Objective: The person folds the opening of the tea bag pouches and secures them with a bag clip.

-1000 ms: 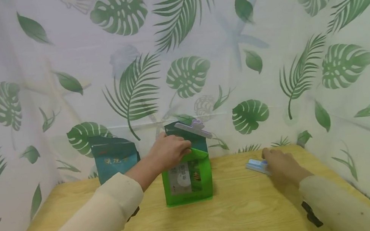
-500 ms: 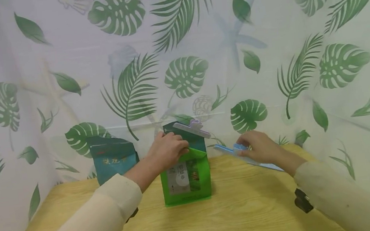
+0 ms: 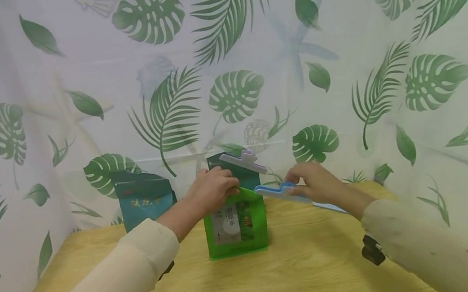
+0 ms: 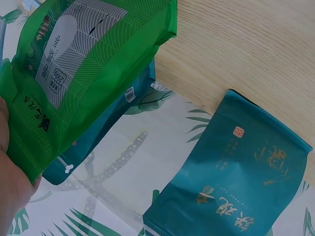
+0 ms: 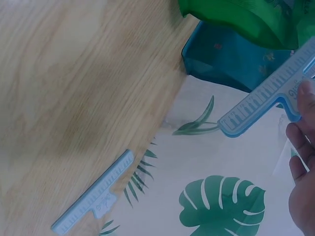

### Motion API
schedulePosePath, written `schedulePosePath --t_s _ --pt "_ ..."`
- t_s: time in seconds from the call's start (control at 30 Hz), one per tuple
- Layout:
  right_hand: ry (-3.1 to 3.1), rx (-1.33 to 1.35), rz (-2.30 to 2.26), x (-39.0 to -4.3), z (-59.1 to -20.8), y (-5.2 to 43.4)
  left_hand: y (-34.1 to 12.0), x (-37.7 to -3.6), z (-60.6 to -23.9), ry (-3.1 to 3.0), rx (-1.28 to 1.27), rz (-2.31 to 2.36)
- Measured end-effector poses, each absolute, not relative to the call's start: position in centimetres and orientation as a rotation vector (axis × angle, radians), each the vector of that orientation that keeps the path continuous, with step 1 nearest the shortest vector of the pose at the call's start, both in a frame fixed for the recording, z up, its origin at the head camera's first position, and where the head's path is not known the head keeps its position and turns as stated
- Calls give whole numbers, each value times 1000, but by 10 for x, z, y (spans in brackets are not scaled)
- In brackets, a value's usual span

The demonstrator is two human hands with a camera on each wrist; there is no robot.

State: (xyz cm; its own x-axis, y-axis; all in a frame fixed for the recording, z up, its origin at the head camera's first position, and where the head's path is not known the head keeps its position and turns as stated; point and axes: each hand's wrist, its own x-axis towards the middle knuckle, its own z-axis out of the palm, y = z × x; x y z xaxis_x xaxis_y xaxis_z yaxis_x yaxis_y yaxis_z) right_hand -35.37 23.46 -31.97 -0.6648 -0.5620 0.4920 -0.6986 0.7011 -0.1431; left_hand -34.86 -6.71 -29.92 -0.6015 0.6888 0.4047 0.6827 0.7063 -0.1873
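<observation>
My left hand (image 3: 212,189) grips the folded top of a bright green tea bag (image 3: 259,239), which stands upright on the table. A light blue bag clip (image 3: 275,193) is pinched in my right hand (image 3: 318,185), its tip at the bag's upper right corner in the head view. Whether the clip touches the bag I cannot tell. Directly behind the green bag stands a teal bag (image 3: 245,177) with a lilac clip (image 3: 242,162) across its top. In the left wrist view, fingers partly cover the green bag's top edge.
Another teal bag (image 3: 147,204) with gold lettering stands to the left. A second light blue clip (image 5: 93,194) lies on the wooden table (image 3: 316,262) at the right, near its back edge. Leaf-patterned cloth (image 3: 240,44) rises behind and at both sides.
My right hand has picked up one blue clip from the right of the table and carried it left to the green bag. My left hand has kept its grip on the bag's top.
</observation>
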Motion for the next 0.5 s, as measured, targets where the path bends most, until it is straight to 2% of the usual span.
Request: schedulePosePath --t_s 0.33,0.5 --pt "-2482 961 499 -361 -319 209 -69 -350 -297 -2475 -1129 6" --pt "-2470 958 505 -362 -315 197 -67 -352 -289 -2665 -1115 -11"
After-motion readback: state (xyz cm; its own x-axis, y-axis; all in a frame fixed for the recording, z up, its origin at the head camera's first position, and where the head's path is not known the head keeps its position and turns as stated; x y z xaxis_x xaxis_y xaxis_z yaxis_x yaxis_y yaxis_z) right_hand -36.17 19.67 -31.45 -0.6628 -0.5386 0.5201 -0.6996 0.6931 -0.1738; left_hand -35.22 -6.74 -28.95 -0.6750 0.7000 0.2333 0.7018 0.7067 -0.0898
